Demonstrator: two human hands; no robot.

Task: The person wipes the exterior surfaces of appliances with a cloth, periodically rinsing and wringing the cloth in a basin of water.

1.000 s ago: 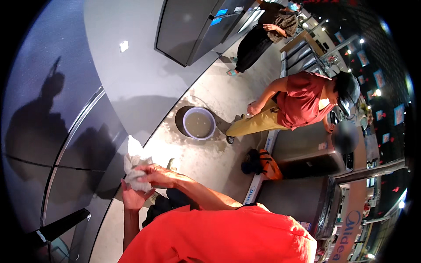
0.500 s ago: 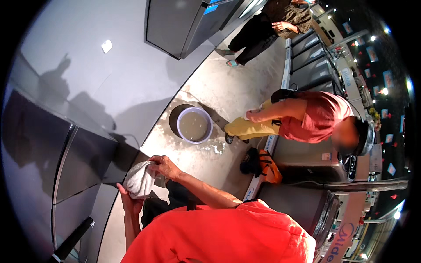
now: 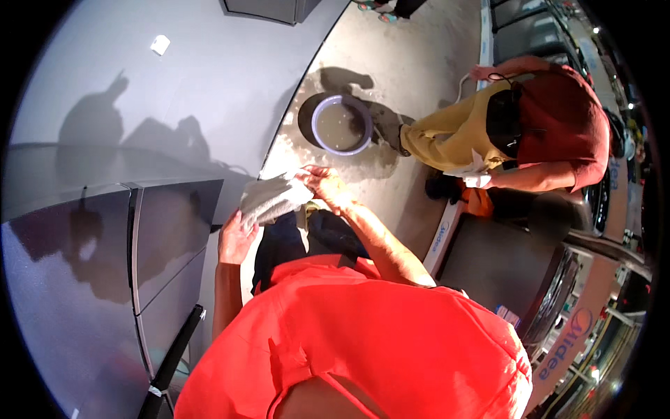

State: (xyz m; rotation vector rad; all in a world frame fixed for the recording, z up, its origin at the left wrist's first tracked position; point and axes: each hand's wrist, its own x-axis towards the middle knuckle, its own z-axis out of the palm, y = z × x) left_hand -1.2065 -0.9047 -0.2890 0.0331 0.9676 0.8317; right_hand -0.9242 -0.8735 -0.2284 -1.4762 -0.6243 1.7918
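A pale grey cloth (image 3: 269, 200) is stretched between my two hands in front of my body. My left hand (image 3: 236, 239) grips its lower left end, fingers closed on the edge. At the upper right corner, my right hand (image 3: 326, 187) pinches the cloth between thumb and fingers. Beyond the hands, a round lavender basin (image 3: 315, 120) of murky water stands on the wet floor, apart from the cloth.
A dark glossy refrigerator (image 3: 174, 244) stands close at my left on a grey platform (image 3: 209, 63). At the right, another person (image 3: 558, 126) in a red shirt and yellow trousers holds a white cloth (image 3: 474, 173). Grey appliances (image 3: 488, 262) line the right side.
The cloth has gone from bunched to spread out between my hands. My view has shifted, and the person in red has turned and bent over, with a white cloth now showing in hand.
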